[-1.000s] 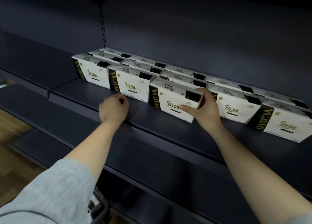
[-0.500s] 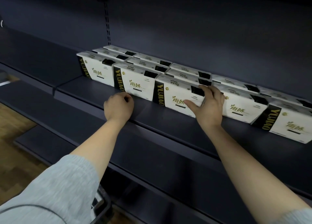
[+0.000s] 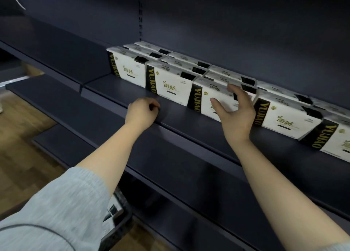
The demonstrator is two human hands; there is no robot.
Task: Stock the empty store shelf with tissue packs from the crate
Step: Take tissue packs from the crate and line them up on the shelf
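Observation:
White tissue packs with black and gold side bands stand in rows on the dark shelf [image 3: 117, 91]. The third pack in the front row [image 3: 208, 99] stands upright in line with its neighbours [image 3: 170, 82]. My right hand [image 3: 234, 114] hovers just in front of it, fingers spread and relaxed, holding nothing. My left hand [image 3: 142, 112] rests as a loose fist on the shelf's front edge, empty. The crate [image 3: 121, 220] shows only as a dark rim at the bottom, below my left sleeve.
More packs [image 3: 287, 116] continue along the shelf to the right, and a second and third row stand behind the front one. A lower shelf [image 3: 170, 165] juts out beneath my arms. Wooden floor [image 3: 22, 137] lies at the left.
My right hand has let go of the third front pack and drawn back a little, fingers opening. The pack now stands flush in the row. My left hand stays on the shelf edge.

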